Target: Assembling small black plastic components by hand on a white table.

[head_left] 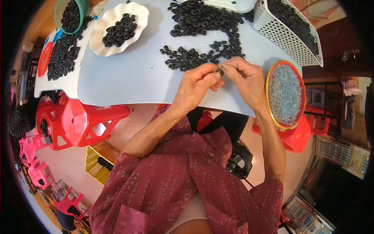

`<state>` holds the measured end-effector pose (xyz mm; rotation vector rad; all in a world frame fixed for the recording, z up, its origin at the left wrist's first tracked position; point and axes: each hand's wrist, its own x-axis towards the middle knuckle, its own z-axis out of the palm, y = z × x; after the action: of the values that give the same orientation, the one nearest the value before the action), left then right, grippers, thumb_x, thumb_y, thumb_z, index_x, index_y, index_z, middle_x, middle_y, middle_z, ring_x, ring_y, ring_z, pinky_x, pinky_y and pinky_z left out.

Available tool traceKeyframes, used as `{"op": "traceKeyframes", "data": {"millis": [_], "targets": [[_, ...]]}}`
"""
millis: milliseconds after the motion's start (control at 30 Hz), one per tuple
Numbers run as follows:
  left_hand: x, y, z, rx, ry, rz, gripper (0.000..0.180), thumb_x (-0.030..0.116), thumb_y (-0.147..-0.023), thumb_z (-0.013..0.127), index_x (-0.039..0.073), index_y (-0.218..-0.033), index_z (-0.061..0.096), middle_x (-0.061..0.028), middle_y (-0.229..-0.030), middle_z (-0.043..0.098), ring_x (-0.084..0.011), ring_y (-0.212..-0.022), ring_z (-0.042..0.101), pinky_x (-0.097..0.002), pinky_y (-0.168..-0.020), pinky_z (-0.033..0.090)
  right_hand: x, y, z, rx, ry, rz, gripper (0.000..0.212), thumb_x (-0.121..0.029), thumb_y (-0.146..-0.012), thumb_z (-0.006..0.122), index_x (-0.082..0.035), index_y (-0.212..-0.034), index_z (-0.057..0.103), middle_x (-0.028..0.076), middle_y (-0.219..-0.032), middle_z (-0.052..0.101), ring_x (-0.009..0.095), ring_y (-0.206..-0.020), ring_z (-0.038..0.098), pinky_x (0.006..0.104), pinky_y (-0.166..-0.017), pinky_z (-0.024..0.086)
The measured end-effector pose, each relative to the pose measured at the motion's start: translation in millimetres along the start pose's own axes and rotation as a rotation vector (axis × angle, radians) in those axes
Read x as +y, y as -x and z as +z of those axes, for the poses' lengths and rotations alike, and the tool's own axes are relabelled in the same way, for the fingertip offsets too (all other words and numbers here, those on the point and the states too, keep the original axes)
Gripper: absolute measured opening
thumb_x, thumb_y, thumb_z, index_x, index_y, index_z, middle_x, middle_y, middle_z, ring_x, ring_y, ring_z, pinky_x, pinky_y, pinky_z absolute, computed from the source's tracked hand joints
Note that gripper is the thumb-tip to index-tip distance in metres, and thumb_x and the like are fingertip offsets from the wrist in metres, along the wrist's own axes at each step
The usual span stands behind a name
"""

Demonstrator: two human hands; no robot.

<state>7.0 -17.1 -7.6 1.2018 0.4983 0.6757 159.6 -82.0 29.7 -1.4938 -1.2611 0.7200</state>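
Observation:
Above the near edge of the table my two hands meet, fingertips close together. My left hand (193,88) pinches a small black cylindrical part (220,72) between thumb and forefinger. Against the top of that part, the thumb and forefinger of my right hand (248,80) are pressed together; whatever they hold is too small or hidden to make out. Just beyond my hands lies a loose heap of similar black parts (183,58), linked by a trail to a bigger pile (198,17). Right of my right hand, a round red tray with a yellow rim (269,93) holds tiny silvery-blue pieces (286,95).
A scalloped cream dish (95,41) with black parts stands at the far left of the table (117,78). A perforated white basket (278,35) fills the far right. More parts spill from a green basket (83,11). Below are red stools (76,121) and a yellow crate (93,165).

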Motion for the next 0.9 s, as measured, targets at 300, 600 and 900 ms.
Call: {"op": "traceKeyframes", "data": {"millis": [300,600,900], "targets": [[4,17,-10,0.058,-0.091,0.01,0.019,0.01,-0.09,0.054,-0.004,-0.102,0.059,-0.0077,-0.08,0.065,-0.0102,-0.072,0.058,-0.0249,-0.068,0.049,8,-50,3,-0.105,0.577,-0.363,0.013,-0.003,-0.08,0.062,-0.002,-0.092,0.066,0.007,-0.084,0.065,0.022,-0.074,0.06,0.0317,-0.066,0.047],[-3,16,-14,0.021,-0.135,0.043,0.02,0.01,-0.09,0.055,-0.003,-0.104,0.059,-0.0084,-0.082,0.066,-0.0102,-0.073,0.059,-0.0252,-0.068,0.049,15,-70,9,-0.225,0.966,-0.476,0.012,-0.008,-0.073,0.064,-0.006,-0.085,0.063,0.007,-0.072,0.056,0.025,-0.075,0.054,0.0379,-0.068,0.04],[2,13,-12,0.028,-0.101,0.033,0.019,0.01,-0.09,0.055,-0.003,-0.104,0.058,-0.0079,-0.082,0.066,-0.0103,-0.072,0.057,-0.025,-0.068,0.048,4,-42,-2,-0.084,0.445,-0.126,0.006,-0.002,-0.075,0.061,0.0,-0.08,0.06,0.014,-0.075,0.064,0.026,-0.062,0.063,0.0336,-0.056,0.049]]}}
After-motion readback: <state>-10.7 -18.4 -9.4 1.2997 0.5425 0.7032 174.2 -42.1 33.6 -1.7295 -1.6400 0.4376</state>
